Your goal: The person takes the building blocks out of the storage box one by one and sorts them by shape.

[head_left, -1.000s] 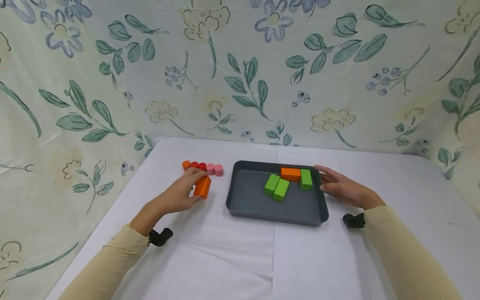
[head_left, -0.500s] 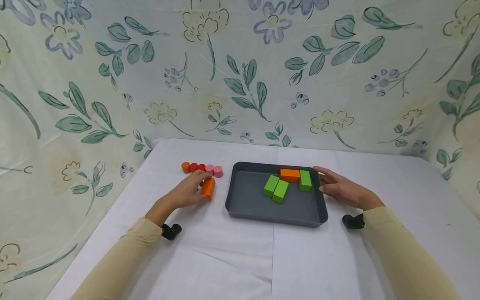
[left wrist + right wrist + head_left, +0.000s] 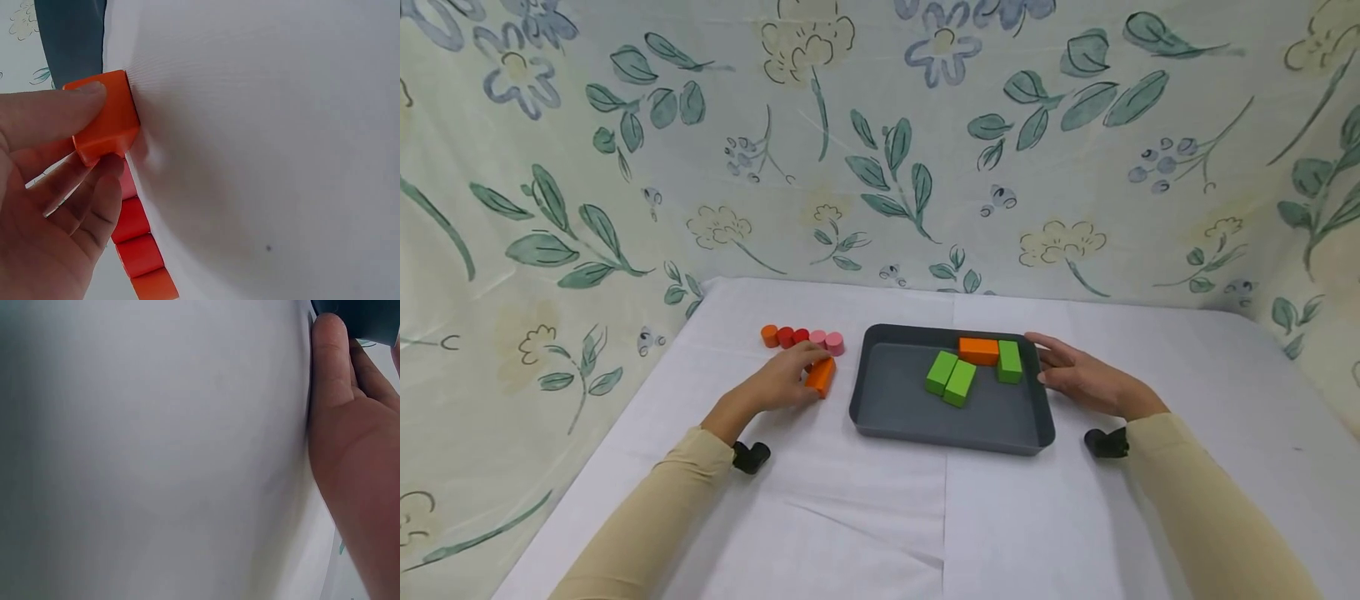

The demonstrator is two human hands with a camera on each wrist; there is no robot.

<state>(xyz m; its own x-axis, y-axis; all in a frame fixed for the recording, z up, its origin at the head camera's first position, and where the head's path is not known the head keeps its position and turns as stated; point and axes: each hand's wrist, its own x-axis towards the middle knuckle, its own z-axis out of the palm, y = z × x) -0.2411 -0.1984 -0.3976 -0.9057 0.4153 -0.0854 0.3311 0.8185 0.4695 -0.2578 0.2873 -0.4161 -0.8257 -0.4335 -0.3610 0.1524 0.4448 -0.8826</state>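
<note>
My left hand (image 3: 778,382) pinches an orange block (image 3: 822,379) between thumb and fingers, close over the white cloth left of the grey tray (image 3: 887,408). In the left wrist view the thumb lies on one face of the block (image 3: 119,115) and the fingertips curl under its other side. At the tray's right wall, my right hand (image 3: 1090,382) rests with fairly straight fingers touching the outside. Inside the tray, another orange block (image 3: 978,351) lies by the back wall beside a green block (image 3: 1010,362). Two green blocks (image 3: 942,372) lie side by side nearer the middle.
Behind my left hand stands a row of short cylinders: one orange (image 3: 770,336), two red (image 3: 786,337) and two pink (image 3: 834,343). A white cloth (image 3: 865,500) covers the table. Floral fabric (image 3: 850,167) hangs behind and at the left.
My left hand has carried the orange block to the right and lower, nearer the tray's left side. My right hand has kept its place at the tray's right wall.
</note>
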